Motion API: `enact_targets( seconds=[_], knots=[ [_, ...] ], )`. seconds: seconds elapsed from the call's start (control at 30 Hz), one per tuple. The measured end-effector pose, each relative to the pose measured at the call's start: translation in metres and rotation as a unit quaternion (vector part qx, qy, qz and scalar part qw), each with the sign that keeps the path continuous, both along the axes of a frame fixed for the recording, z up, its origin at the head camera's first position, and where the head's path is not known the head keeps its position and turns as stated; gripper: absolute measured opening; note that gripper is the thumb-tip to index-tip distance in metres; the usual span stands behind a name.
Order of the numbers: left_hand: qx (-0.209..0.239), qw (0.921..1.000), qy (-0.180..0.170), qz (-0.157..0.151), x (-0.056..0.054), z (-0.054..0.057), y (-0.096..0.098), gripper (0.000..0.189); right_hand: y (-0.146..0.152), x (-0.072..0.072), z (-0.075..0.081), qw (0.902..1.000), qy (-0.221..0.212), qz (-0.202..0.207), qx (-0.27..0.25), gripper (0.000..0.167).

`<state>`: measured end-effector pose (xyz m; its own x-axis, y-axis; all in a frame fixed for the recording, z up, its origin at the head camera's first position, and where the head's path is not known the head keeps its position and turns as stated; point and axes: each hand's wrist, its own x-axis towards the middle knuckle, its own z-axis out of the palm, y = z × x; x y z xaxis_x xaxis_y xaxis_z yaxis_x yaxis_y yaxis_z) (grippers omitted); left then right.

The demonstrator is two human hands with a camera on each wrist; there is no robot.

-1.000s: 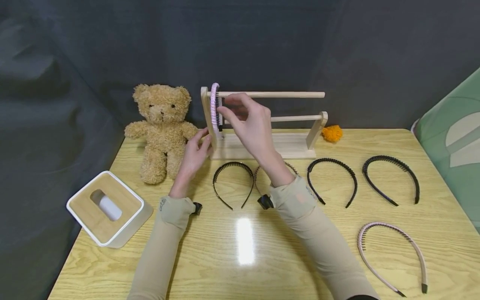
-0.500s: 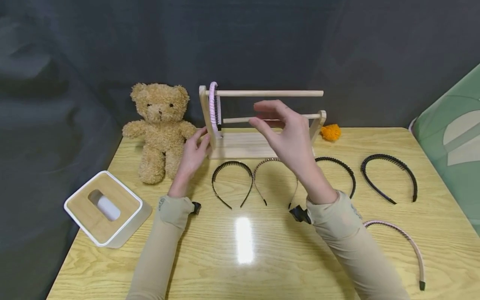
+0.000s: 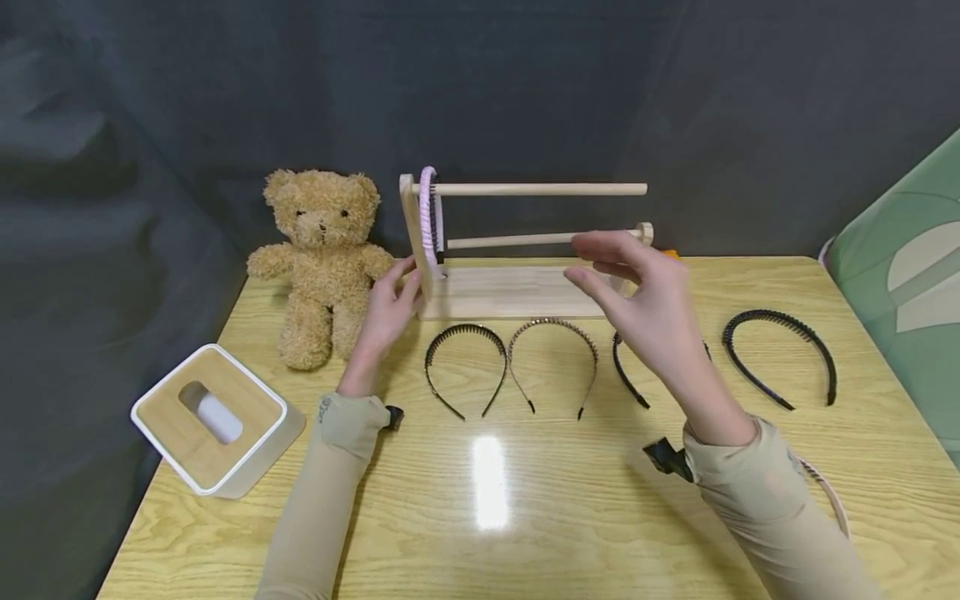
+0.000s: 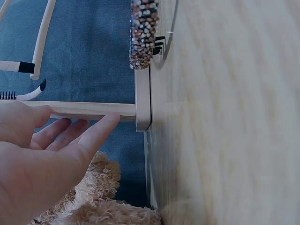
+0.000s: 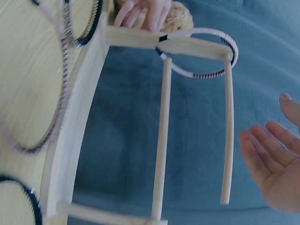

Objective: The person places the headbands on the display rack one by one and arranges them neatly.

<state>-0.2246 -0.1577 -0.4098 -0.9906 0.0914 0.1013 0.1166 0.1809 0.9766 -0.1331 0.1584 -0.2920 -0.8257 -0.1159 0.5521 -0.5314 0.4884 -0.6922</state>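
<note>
A wooden headband rack (image 3: 517, 290) stands at the back of the table. Over the left end of its upper rod (image 3: 540, 189) hangs a pink headband (image 3: 427, 217), beside the left post (image 4: 93, 108). My left hand (image 3: 386, 308) touches the outer side of that post, its fingertips (image 4: 110, 119) on the wood and its fingers not curled round it. Holding nothing, my right hand (image 3: 645, 300) hovers in front of the rack's right end, thumb and fingers apart. In the right wrist view, the pink headband (image 5: 206, 31) loops round the rod's end near the post.
Several headbands lie in a row before the rack, including a black one (image 3: 467, 327) and a brown one (image 3: 552, 321). Another black headband (image 3: 821, 350) lies right. My forearm partly covers a pink headband (image 3: 832, 500). A teddy bear (image 3: 322, 250) and tissue box (image 3: 217, 417) are left.
My right hand has moved away from the pink headband, rightward and a little down, leaving it hanging on the rod. My left hand stays at the post.
</note>
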Motion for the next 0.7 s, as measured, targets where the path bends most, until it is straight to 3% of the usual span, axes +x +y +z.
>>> enact_targets(
  seconds=[0.43, 0.7],
  knots=[
    [-0.002, 1.0000, 0.005, 0.001, 0.000, 0.000, 0.000, 0.045, 0.052, 0.032, -0.016, 0.9956, 0.000, -0.038, 0.086, 0.039],
    [0.002, 1.0000, 0.007, -0.002, 0.000, 0.000, 0.000, 0.046, 0.093, 0.051, -0.031, 0.9887, -0.043, -0.059, 0.131, 0.035]
  ],
)
